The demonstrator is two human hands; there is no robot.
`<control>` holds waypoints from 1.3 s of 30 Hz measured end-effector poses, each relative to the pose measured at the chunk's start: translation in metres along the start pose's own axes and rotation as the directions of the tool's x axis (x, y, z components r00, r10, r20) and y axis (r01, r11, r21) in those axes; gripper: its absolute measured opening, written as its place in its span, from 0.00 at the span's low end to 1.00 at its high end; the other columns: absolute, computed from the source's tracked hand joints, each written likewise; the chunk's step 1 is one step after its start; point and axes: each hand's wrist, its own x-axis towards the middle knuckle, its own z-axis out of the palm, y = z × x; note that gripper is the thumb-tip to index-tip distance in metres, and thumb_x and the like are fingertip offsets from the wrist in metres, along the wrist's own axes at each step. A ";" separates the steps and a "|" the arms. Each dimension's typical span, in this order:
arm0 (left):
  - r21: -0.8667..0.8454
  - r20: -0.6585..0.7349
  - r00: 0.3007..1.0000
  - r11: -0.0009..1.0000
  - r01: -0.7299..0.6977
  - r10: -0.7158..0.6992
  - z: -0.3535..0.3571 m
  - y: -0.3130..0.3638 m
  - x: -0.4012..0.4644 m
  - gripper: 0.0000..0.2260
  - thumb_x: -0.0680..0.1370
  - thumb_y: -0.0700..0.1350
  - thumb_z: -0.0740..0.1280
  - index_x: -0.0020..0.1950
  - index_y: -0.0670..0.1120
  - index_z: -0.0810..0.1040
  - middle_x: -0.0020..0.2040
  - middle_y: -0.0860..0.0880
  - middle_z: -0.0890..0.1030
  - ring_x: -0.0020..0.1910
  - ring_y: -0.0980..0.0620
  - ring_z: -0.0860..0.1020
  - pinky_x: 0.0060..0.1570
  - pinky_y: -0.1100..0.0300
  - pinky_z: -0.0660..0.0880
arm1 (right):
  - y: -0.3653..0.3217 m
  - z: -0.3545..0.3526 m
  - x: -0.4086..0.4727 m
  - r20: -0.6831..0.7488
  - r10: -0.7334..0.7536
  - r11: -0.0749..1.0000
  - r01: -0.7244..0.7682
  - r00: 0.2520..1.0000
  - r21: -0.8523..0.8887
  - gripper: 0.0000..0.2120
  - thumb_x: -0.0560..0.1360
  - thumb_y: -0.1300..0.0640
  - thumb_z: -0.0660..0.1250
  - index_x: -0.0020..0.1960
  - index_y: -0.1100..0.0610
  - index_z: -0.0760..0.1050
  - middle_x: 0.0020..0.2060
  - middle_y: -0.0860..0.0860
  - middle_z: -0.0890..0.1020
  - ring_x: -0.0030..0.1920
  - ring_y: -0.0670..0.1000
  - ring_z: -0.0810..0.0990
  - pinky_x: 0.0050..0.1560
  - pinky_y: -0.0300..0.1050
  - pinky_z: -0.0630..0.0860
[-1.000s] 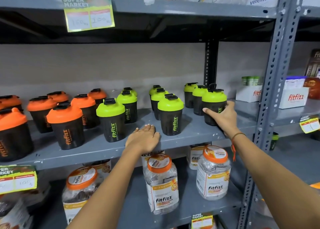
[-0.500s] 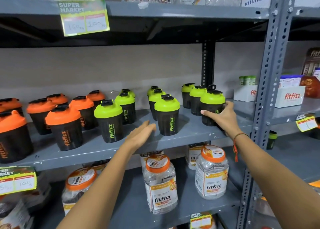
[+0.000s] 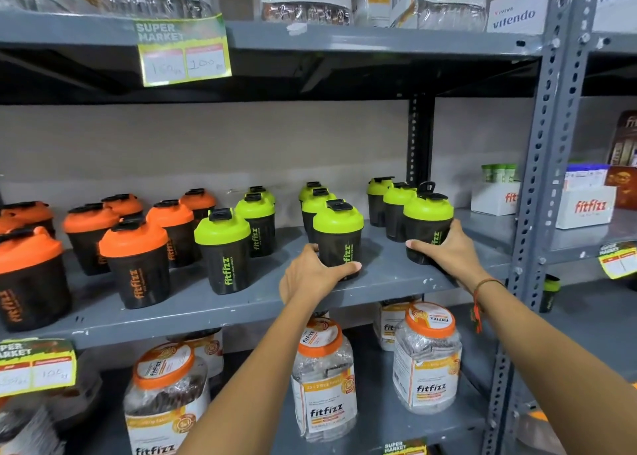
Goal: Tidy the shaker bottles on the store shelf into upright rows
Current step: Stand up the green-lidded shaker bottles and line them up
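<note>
both hands are working on the grey shelf [image 3: 396, 279]. left hand [image 3: 312, 275] is wrapping the base of the middle green shaker [image 3: 337, 237]: thumb lying across its front low down, fingers curling round its left side, closed on it. right hand [image 3: 448, 251] is cupping the right green shaker [image 3: 428, 225] at the front of the right-hand row: thumb pressing its lower front, fingers going round the right side and hidden behind it, gripping. both shakers are standing upright, long axis vertical, lids up, logos facing front, bases on the shelf near its front edge. other green shakers [image 3: 224, 248] and orange shakers [image 3: 136, 265] are standing upright to the left.
</note>
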 end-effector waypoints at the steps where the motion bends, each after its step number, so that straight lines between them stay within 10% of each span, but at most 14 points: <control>1: -0.003 -0.003 1.000 1.000 -0.004 0.004 0.000 -0.001 0.001 0.44 0.55 0.76 0.68 0.65 0.53 0.71 0.60 0.52 0.80 0.59 0.47 0.78 0.51 0.51 0.75 | 0.001 -0.001 0.001 0.007 0.001 1.000 0.000 1.000 -0.004 0.38 0.60 0.42 0.81 0.61 0.55 0.68 0.57 0.53 0.80 0.58 0.56 0.78 0.56 0.52 0.76; 32: -0.007 -0.058 0.996 0.998 -0.061 0.060 -0.003 -0.005 -0.008 0.42 0.56 0.76 0.67 0.63 0.54 0.73 0.56 0.53 0.82 0.57 0.48 0.79 0.50 0.51 0.76 | 0.005 -0.013 0.001 0.008 0.010 1.000 -0.010 1.000 -0.002 0.40 0.60 0.42 0.82 0.63 0.55 0.66 0.55 0.49 0.77 0.55 0.52 0.75 0.51 0.44 0.70; 39: -0.157 -0.067 0.995 0.984 -0.087 0.077 -0.016 -0.007 -0.020 0.49 0.55 0.75 0.71 0.70 0.52 0.67 0.63 0.50 0.79 0.62 0.49 0.77 0.56 0.51 0.75 | -0.014 -0.017 -0.019 -0.102 -0.016 0.991 0.030 0.995 0.131 0.59 0.59 0.34 0.79 0.78 0.52 0.53 0.74 0.54 0.65 0.74 0.55 0.65 0.73 0.57 0.64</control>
